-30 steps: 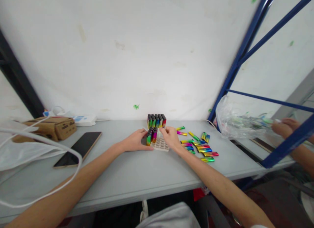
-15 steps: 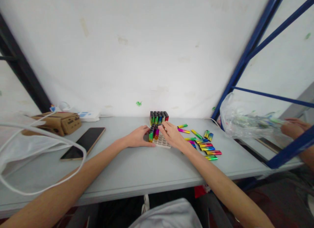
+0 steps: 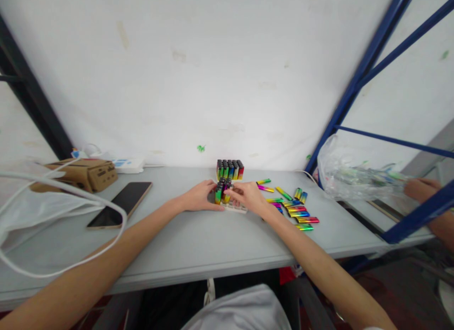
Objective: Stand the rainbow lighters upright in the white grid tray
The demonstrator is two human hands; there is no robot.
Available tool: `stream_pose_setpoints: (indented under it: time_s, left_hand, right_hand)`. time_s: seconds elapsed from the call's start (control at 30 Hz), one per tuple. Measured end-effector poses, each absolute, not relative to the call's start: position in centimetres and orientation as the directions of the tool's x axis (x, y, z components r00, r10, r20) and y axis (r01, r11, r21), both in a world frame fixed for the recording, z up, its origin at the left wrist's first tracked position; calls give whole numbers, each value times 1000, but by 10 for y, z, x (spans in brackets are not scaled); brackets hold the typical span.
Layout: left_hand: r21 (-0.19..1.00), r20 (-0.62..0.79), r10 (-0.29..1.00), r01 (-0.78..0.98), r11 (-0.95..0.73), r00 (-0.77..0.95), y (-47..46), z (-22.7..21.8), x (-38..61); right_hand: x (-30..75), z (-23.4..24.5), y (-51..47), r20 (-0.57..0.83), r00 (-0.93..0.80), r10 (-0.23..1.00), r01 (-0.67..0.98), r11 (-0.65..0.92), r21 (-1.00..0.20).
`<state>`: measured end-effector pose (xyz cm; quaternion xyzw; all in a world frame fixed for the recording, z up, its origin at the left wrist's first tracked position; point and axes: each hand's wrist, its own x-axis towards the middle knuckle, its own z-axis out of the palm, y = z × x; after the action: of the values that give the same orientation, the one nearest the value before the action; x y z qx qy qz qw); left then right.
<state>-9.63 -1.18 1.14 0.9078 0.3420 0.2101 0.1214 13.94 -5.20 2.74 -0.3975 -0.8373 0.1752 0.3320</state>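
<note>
A pale tray (image 3: 241,209) with rows of small slots sits in front of me, and several shiny lighters (image 3: 218,196) with dark tops stand upright in its left part. My left hand (image 3: 198,196) curves around the tray's left side, thumb along the front corner and fingers at the back, gripping it. Over the tray's right part, my right hand (image 3: 250,195) pinches the top of a yellowish lighter (image 3: 227,198) at the edge of the standing group. The right hand covers some of the slots.
Behind the tray stands a full block of lighters (image 3: 230,170). Loose lighters (image 3: 298,211) lie scattered at right. A phone (image 3: 122,204), cardboard box (image 3: 88,174) and white cable (image 3: 120,216) are at left. Beyond a blue frame (image 3: 349,98), another person's hand (image 3: 420,190) is by a plastic bag (image 3: 354,174).
My right hand has drawn its fingers down to the front of the standing lighters, where a yellowish lighter now shows at its fingertips. My left hand stays at the tray's side.
</note>
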Motion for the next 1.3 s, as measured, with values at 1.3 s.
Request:
stream_pose_setpoints:
  time_s: [1.3]
  left_hand:
    - [397,290,721,607,-689,629,-15,18,-94]
  right_hand:
    - [263,70,-101,97,-553,827,744,543,-388]
